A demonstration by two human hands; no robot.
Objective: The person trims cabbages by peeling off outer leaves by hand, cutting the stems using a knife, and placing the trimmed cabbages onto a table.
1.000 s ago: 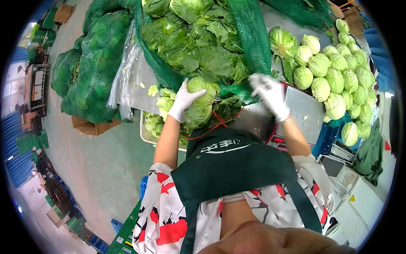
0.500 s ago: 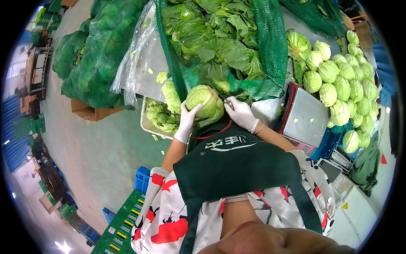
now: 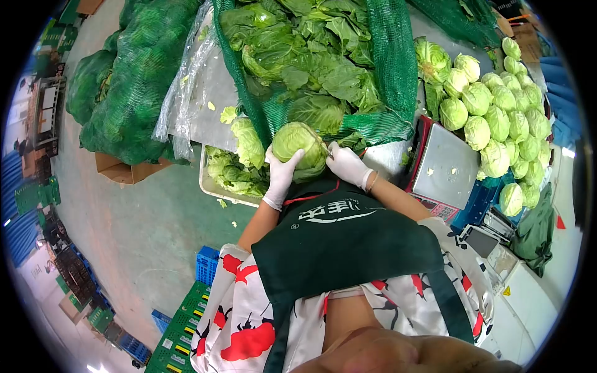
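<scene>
A pale green cabbage [image 3: 298, 148] is held in front of my apron. My left hand [image 3: 283, 174], in a white glove, grips it from the left with the thumb over its near face. My gloved right hand [image 3: 348, 166] is closed at the cabbage's right side, around what appears to be a knife, mostly hidden now. Just beyond lies an open green mesh sack [image 3: 393, 68] full of loose dark green leaves [image 3: 336, 78]. Left of the cabbage, a white bin [image 3: 205, 177] holds trimmed leaves [image 3: 233, 171].
Many trimmed cabbages [image 3: 497, 121] are piled at the right beside a scale [image 3: 444, 168] with a metal plate. Full green mesh sacks [image 3: 140, 87] stand at the left above a cardboard box [image 3: 127, 168]. Green crates [image 3: 180, 329] stand at the lower left.
The cabbage has turned slightly in my left hand. My right hand has moved closer against its side, and the thin dark blade seen before no longer shows clearly. The whole view has shifted slightly.
</scene>
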